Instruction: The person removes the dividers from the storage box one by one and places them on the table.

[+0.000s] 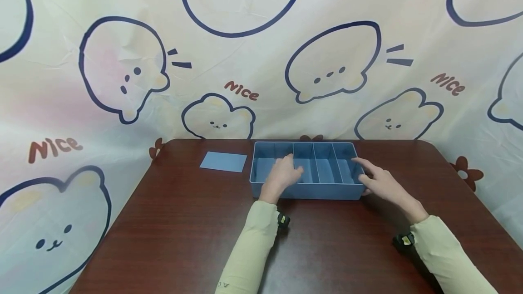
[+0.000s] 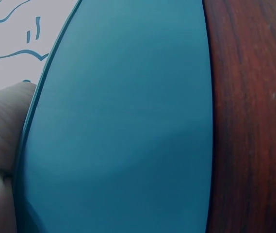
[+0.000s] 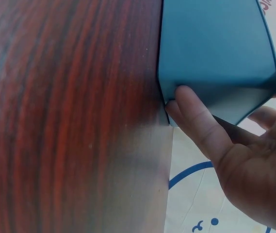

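Note:
A blue divided box [image 1: 306,191] stands on the table, its upright dividers splitting it into compartments of unequal width. My left hand [image 1: 282,177] reaches over the front rim and pinches the top of the divider beside the wide left compartment. The fingertips are partly hidden behind the hand. In the left wrist view the box's front wall [image 2: 123,107] fills the middle. At the right end, my right hand [image 1: 382,185] grips the end wall, index finger and thumb at the rim. Its lower fingers [image 3: 201,121] lie against the outside of that wall near the table.
A flat blue rectangular piece [image 1: 223,161] lies on the brown wooden table [image 1: 171,230], left of the box. Behind the table hangs a pale cloth [image 1: 269,67] printed with cartoon bears. Dark bands with small devices are worn at both wrists.

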The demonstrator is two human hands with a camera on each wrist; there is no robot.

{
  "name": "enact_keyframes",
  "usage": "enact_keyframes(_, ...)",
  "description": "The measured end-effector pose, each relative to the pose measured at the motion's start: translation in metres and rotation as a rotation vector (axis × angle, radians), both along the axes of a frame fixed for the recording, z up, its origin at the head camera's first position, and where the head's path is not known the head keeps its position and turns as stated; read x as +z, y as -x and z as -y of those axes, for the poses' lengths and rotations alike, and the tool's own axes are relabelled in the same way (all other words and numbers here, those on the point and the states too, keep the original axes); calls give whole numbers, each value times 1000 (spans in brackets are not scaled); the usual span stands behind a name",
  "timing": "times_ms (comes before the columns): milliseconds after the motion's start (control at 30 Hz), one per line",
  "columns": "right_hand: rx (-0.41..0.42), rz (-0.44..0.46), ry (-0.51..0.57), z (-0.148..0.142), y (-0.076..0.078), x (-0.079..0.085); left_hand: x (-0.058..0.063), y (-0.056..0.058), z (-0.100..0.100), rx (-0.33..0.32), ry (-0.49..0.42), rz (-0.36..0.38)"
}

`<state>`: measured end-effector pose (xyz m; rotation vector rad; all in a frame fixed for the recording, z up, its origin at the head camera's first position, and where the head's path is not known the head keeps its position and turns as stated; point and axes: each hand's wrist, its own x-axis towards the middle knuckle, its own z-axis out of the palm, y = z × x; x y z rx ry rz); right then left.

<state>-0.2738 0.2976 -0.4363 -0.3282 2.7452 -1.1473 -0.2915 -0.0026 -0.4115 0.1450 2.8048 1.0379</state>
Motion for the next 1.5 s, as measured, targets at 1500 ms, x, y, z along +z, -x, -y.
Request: enact_keyframes(1500, 4, -12, -19, -1, 2, -2, 4, -3, 1, 39, -106, -50)
